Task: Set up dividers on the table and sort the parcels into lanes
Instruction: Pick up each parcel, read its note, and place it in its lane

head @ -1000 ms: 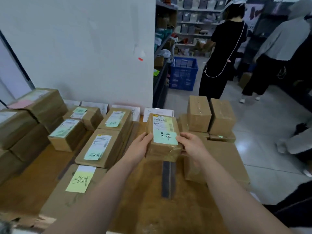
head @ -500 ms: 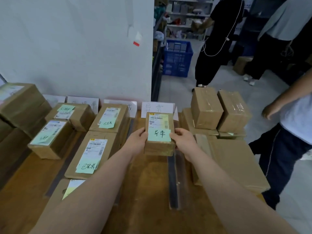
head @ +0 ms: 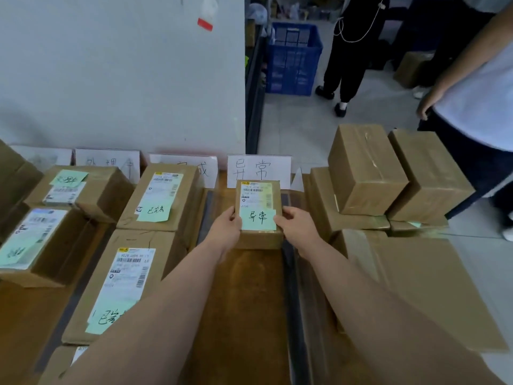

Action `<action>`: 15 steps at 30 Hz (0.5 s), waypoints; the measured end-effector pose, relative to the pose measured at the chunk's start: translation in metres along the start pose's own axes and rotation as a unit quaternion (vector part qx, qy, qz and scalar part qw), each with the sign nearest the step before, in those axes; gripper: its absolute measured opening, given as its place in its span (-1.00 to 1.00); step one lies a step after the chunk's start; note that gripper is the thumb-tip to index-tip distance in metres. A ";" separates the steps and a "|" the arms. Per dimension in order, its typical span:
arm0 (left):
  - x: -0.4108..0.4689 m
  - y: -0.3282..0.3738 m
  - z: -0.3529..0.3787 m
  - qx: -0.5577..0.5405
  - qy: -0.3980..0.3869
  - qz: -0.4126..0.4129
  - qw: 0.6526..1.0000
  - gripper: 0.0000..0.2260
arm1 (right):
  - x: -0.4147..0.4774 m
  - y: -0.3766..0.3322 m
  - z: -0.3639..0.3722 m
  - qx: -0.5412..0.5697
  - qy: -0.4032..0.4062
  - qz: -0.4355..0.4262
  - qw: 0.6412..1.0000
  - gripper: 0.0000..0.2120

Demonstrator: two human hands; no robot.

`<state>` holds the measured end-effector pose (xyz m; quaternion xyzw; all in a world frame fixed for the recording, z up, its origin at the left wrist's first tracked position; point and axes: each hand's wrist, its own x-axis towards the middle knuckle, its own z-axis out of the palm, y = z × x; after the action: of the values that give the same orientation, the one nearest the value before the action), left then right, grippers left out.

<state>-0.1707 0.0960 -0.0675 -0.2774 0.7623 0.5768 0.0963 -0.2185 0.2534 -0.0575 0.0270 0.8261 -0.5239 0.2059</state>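
**Inspector:** Grip: left hand (head: 225,228) and right hand (head: 297,228) are clamped on opposite sides of the small parcel (head: 258,211), thumbs on top beside its green note (head: 258,218).

**Clerk:** Its position?

**Inspector:** Directly in front of the white lane card (head: 258,170), just short of it, between two dark divider strips (head: 288,254). Note and card bear matching characters, which I judge explains the placement. Whether it rests on the table (head: 244,315) I cannot tell.
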 end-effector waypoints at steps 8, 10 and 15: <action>0.024 -0.006 0.001 0.005 0.015 -0.021 1.000 -0.61 | 0.024 0.006 0.018 -0.037 0.012 0.012 0.999 -0.66; 0.031 -0.008 0.001 0.007 0.015 -0.023 1.000 -0.61 | 0.027 0.004 0.021 -0.050 0.019 0.006 0.999 -0.64; 0.039 -0.010 0.000 0.018 0.018 -0.016 1.000 -0.66 | 0.029 -0.003 0.025 -0.078 0.020 0.007 0.997 -0.61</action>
<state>-0.1977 0.0816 -0.0943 -0.2980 0.7693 0.5567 0.0967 -0.2376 0.2251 -0.0753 0.0268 0.8683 -0.4555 0.1945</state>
